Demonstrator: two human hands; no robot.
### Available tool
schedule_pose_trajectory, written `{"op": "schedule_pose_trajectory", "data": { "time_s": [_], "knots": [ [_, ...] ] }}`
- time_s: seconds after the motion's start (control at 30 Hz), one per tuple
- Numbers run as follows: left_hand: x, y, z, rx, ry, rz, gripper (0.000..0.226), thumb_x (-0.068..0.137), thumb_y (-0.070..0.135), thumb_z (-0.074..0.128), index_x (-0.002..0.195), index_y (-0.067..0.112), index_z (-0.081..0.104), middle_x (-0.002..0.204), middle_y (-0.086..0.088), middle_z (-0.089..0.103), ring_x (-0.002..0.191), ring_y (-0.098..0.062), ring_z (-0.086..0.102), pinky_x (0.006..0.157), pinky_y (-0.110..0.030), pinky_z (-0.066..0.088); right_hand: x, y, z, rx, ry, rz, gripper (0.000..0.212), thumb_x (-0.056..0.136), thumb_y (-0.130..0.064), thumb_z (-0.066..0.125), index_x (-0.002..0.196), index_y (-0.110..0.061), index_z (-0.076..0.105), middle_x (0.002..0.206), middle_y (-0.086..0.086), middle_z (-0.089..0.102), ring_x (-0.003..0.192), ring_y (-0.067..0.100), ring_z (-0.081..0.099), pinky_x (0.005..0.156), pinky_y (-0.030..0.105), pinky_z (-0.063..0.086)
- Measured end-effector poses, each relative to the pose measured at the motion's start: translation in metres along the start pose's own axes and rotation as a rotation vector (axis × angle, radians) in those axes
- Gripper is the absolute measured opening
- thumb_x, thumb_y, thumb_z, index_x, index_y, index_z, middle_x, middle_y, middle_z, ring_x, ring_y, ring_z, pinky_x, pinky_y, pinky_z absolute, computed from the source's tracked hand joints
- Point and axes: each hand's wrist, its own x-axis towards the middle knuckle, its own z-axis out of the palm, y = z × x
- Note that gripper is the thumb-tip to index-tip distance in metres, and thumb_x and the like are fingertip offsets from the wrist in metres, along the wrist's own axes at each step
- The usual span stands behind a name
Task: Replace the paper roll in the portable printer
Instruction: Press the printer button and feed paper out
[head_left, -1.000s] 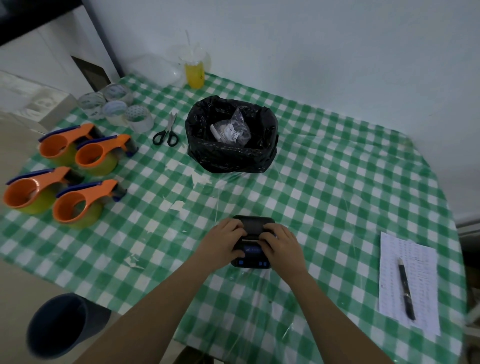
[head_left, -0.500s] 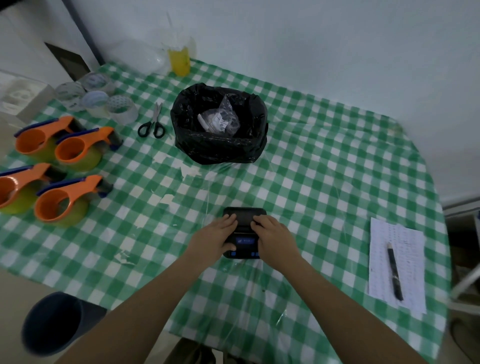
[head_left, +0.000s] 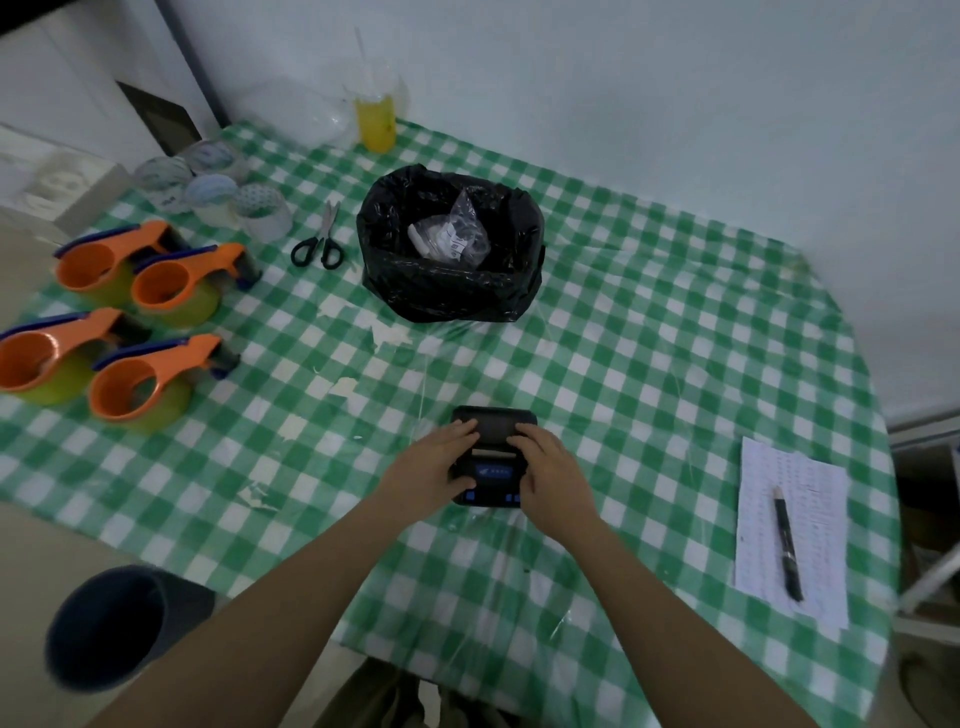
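Observation:
A small black portable printer (head_left: 492, 447) with a blue front panel lies flat on the green checked tablecloth (head_left: 649, 338), near the front middle. My left hand (head_left: 434, 465) grips its left side, fingers laid over the lid. On the other side my right hand (head_left: 553, 470) clasps it the same way. The lid looks shut. No paper roll shows outside the printer.
A black bag-lined bin (head_left: 449, 249) with plastic wrappers stands behind the printer. Scissors (head_left: 319, 241), tape rolls (head_left: 218, 195) and several orange tape dispensers (head_left: 150, 379) sit left. A yellow drink cup (head_left: 375, 111) is at the back. A pen (head_left: 787, 545) lies on paper (head_left: 795, 525) at right. A grey bin (head_left: 114, 623) stands below left.
Both hands stay on the printer in the same grip. The head camera has shifted, so the table slides a little in view.

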Motion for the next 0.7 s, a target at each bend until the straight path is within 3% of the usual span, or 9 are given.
{"op": "schedule_pose_trajectory", "data": {
  "time_s": [0.07, 0.17, 0.27, 0.43, 0.53, 0.7],
  "knots": [
    [-0.005, -0.002, 0.006, -0.093, 0.063, -0.021, 0.068, 0.085, 0.018, 0.064, 0.144, 0.014, 0.03, 0.157, -0.001, 0.021, 0.145, -0.017, 0.023, 0.119, -0.035, 0.026, -0.01, 0.002, 0.0, 0.158, 0.071, 0.12, 0.047, 0.087, -0.001, 0.048, 0.133, -0.01, 0.045, 0.147, 0.008, 0.037, 0.134, 0.022, 0.036, 0.109, 0.027, 0.029],
    [-0.011, 0.0, 0.013, -0.282, 0.136, -0.151, 0.074, 0.085, 0.016, 0.064, 0.146, 0.013, 0.023, 0.158, -0.005, 0.018, 0.146, -0.019, 0.018, 0.119, -0.036, 0.023, -0.021, 0.001, 0.003, 0.388, 0.07, 0.374, 0.047, 0.093, -0.013, 0.051, 0.138, -0.014, 0.039, 0.148, 0.005, 0.036, 0.133, 0.02, 0.038, 0.111, 0.034, 0.035],
    [-0.013, 0.0, 0.017, -0.484, 0.148, -0.302, 0.071, 0.082, 0.016, 0.068, 0.142, 0.012, 0.031, 0.149, -0.009, 0.038, 0.138, -0.026, 0.036, 0.112, -0.038, 0.033, -0.026, -0.002, 0.005, 0.63, 0.088, 0.552, 0.041, 0.092, -0.017, 0.054, 0.133, -0.011, 0.047, 0.136, 0.009, 0.051, 0.117, 0.023, 0.054, 0.097, 0.037, 0.048],
    [-0.019, -0.001, 0.026, -0.699, 0.134, -0.396, 0.063, 0.076, 0.008, 0.074, 0.133, 0.009, 0.046, 0.133, -0.013, 0.056, 0.115, -0.029, 0.059, 0.097, -0.037, 0.048, -0.022, -0.007, 0.003, 0.684, 0.148, 0.613, 0.028, 0.089, -0.015, 0.06, 0.116, -0.008, 0.061, 0.115, 0.011, 0.066, 0.088, 0.018, 0.061, 0.084, 0.032, 0.05],
    [-0.018, 0.003, 0.029, -0.738, 0.18, -0.41, 0.062, 0.075, 0.003, 0.073, 0.132, 0.007, 0.047, 0.129, -0.013, 0.058, 0.112, -0.029, 0.061, 0.093, -0.032, 0.048, -0.018, -0.006, 0.004, 0.722, 0.169, 0.686, 0.026, 0.085, -0.013, 0.065, 0.11, -0.006, 0.064, 0.113, 0.015, 0.067, 0.091, 0.026, 0.064, 0.09, 0.046, 0.053],
    [-0.017, 0.003, 0.033, -0.729, 0.21, -0.399, 0.06, 0.074, 0.0, 0.072, 0.129, 0.008, 0.049, 0.128, -0.015, 0.059, 0.11, -0.031, 0.062, 0.099, -0.048, 0.049, -0.015, -0.006, 0.005, 0.74, 0.179, 0.739, 0.025, 0.083, -0.011, 0.066, 0.107, -0.005, 0.064, 0.112, 0.015, 0.066, 0.097, 0.03, 0.064, 0.09, 0.051, 0.053]
  ]
}}
